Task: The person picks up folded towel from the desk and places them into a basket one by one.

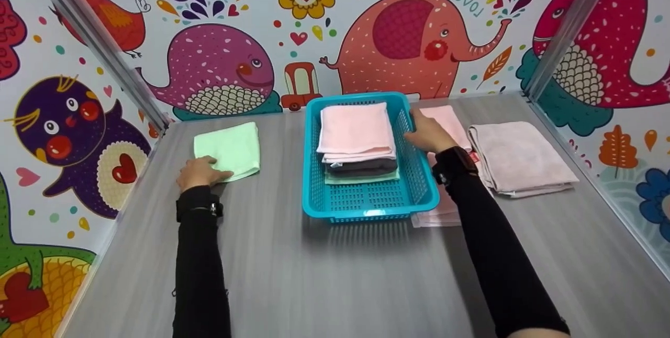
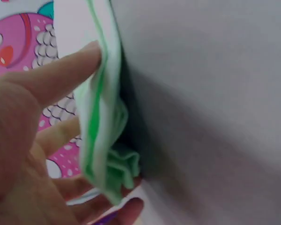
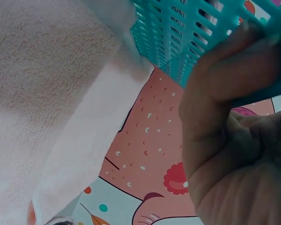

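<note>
A light green folded towel (image 1: pixel 230 150) lies on the grey table at the left. My left hand (image 1: pixel 200 173) holds its near left corner; in the left wrist view the thumb (image 2: pixel 79 68) presses on the layered edge and the other fingers pass behind the cloth. My right hand (image 1: pixel 430 131) grips the right rim of a blue plastic basket (image 1: pixel 309 170), with fingers curled over it. Inside the basket is a stack of folded towels: pink (image 1: pixel 356 128) on top, dark grey (image 1: pixel 361 167) below, and light green (image 1: pixel 361 177) at the bottom.
Pink folded towels (image 1: pixel 437 217) lie right of the basket, partly hidden by it and my right arm. A larger pale pink folded towel (image 1: pixel 523 157) sits farther right. Walls with printed animals (image 1: pixel 225 66) and metal corner posts (image 1: pixel 565 29) border the grey table (image 1: pixel 272 275).
</note>
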`<state>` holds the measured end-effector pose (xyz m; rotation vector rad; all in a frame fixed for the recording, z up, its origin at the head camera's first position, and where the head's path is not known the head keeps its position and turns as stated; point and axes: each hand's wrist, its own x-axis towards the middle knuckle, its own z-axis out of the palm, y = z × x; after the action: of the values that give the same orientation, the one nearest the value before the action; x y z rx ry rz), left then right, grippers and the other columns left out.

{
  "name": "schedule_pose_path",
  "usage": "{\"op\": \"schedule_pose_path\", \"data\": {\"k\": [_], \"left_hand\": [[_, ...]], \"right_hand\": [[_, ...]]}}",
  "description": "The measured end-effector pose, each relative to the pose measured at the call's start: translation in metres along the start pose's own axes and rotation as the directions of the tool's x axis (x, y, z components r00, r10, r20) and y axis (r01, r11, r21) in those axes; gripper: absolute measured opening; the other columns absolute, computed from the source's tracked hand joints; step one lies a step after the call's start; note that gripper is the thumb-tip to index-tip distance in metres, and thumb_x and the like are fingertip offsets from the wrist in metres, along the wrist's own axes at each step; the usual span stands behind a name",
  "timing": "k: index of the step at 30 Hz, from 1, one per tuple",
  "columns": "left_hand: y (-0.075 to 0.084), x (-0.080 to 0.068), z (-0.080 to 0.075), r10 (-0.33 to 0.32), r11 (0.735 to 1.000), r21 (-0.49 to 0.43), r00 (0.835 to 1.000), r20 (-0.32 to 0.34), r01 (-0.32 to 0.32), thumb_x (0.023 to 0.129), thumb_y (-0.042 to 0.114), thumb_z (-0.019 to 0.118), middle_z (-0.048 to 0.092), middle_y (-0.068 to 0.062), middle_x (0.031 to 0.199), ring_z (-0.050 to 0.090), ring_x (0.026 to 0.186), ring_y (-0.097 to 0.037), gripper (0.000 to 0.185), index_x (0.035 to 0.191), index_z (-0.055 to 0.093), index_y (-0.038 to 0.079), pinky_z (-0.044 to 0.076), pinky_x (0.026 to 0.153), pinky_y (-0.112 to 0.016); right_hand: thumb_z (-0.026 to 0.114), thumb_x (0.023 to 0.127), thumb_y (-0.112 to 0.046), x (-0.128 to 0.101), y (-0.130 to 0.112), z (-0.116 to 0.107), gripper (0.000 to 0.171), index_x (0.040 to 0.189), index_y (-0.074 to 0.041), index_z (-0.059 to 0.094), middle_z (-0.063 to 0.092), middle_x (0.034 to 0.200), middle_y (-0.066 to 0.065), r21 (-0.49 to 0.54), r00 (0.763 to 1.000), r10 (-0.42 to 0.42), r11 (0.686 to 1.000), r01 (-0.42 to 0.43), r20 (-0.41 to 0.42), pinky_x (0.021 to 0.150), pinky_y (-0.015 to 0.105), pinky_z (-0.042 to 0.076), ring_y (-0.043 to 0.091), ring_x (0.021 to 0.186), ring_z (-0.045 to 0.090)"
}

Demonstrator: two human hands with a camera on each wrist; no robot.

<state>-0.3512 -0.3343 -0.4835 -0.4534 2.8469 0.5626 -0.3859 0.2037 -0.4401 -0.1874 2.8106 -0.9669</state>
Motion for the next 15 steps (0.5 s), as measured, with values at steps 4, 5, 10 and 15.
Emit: {"op": "schedule_pose_path", "data": {"k": [4,5,10,15], "left_hand": [[0.005,-0.012,0.002,0.053,0.998,0.037,0.998,0.046,-0.055,0.095,0.060,0.063,0.037,-0.033,0.159,0.042,0.139,-0.056,0.079,0.155,0.048,0.010,0.043,0.106,-0.066],[0.005,-0.016,0.003,0.069,0.997,0.031,0.997,0.040,-0.070,0.096,0.061,0.060,0.040,-0.032,0.158,0.044,0.137,-0.055,0.077,0.153,0.051,0.010,0.044,0.104,-0.065],[0.003,-0.035,0.011,0.155,0.986,-0.053,0.986,-0.067,-0.159,0.099,0.052,0.062,0.063,-0.029,0.137,0.063,0.117,-0.048,0.061,0.129,0.071,0.000,0.052,0.093,-0.059],[0.003,-0.052,0.021,0.226,0.965,-0.111,0.967,-0.117,-0.238,0.093,0.034,0.077,0.075,-0.026,0.110,0.069,0.091,-0.040,0.039,0.101,0.081,-0.003,0.054,0.078,-0.048]], "right_hand": [[0.054,0.104,-0.016,-0.001,0.000,0.000,0.074,0.165,-0.005,0.014,0.033,0.163,0.029,0.005,1.000,0.005,1.000,-0.005,-0.007,0.114,0.069,0.033,0.052,0.147,0.037],[0.054,0.104,-0.016,-0.001,0.000,0.001,0.074,0.165,-0.004,0.014,0.034,0.163,0.029,0.004,1.000,0.005,1.000,-0.005,-0.010,0.114,0.069,0.034,0.052,0.147,0.037],[0.054,0.104,-0.016,-0.001,-0.001,0.003,0.074,0.165,-0.003,0.014,0.034,0.162,0.030,0.011,1.000,0.002,1.000,-0.002,-0.013,0.114,0.068,0.034,0.052,0.147,0.038],[0.054,0.105,-0.016,-0.002,0.000,0.002,0.074,0.165,-0.003,0.013,0.034,0.163,0.030,0.025,1.000,0.007,1.000,-0.006,-0.004,0.113,0.069,0.034,0.053,0.147,0.038]]}}
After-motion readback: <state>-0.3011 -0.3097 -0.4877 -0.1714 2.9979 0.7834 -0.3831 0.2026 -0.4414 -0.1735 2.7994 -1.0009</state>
